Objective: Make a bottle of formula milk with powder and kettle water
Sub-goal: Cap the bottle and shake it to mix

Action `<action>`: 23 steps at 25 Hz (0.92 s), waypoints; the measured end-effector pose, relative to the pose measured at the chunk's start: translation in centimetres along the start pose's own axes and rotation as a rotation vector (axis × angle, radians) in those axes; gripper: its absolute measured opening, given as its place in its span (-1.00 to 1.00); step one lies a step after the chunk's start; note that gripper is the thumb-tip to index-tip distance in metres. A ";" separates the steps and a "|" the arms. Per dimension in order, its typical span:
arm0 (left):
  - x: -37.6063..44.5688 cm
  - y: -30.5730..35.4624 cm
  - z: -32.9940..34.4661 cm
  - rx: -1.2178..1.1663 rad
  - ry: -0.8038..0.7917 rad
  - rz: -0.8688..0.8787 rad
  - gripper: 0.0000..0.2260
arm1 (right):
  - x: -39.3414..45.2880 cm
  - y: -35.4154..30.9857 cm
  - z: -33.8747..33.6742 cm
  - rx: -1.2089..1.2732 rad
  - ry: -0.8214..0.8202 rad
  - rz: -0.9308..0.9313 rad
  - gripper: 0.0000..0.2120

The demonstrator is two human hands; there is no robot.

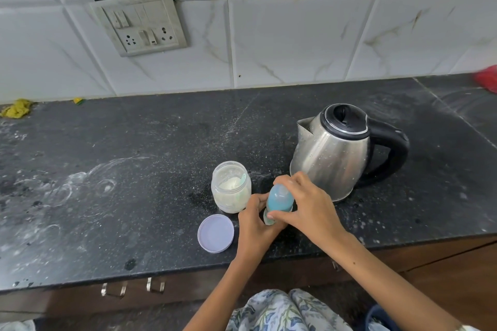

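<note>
A small baby bottle with a blue cap [279,198] stands upright on the black counter [150,169] near its front edge. My left hand [255,220] grips the bottle's body low down. My right hand [306,207] wraps around the blue cap from the right. Just left of the bottle stands an open clear jar of white powder [231,187] with a pale green scoop inside. Its lilac lid [215,233] lies flat in front of it. A steel kettle with a black lid and handle [338,150] stands behind my right hand, spout pointing left.
White powder smears mark the counter's left half. A yellow cloth [16,109] lies at the far left by the tiled wall, and something red [488,79] sits at the far right. A switch and socket plate [139,23] hangs on the wall. Drawer handles [114,289] are below the counter edge.
</note>
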State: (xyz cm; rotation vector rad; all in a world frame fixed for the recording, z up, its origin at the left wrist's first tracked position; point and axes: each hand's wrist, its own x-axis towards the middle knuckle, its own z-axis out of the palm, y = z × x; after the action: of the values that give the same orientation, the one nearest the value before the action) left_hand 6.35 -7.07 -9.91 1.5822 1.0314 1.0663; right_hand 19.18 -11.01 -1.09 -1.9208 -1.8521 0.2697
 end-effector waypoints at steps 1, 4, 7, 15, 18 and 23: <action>0.0 0.0 0.0 0.010 0.004 0.007 -0.59 | 0.4 -0.5 0.1 -0.108 0.001 0.056 -0.44; 0.0 0.0 0.0 0.020 0.013 -0.005 -0.59 | 1.0 -0.6 -0.1 -0.168 -0.100 0.157 -0.25; 0.0 -0.2 0.0 0.011 0.007 -0.008 -0.57 | -0.1 0.5 -1.0 0.270 -0.236 0.065 -0.06; -0.3 0.5 0.2 0.023 0.044 -0.021 -0.57 | 0.2 -0.5 0.5 -0.075 0.080 0.153 -0.42; -0.4 1.2 0.3 0.001 0.063 -0.049 -0.59 | 0.1 0.1 0.3 0.163 0.028 0.171 -0.45; 0.9 4.5 -0.6 -0.037 0.010 -0.020 -0.51 | 1.0 2.1 -3.7 0.788 -0.187 0.190 -0.36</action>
State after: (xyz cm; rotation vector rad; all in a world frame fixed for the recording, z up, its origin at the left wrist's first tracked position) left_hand 6.59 -6.97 -5.28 1.5352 1.0265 1.0754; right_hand 22.77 -10.75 1.41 -1.5241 -1.3474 1.0890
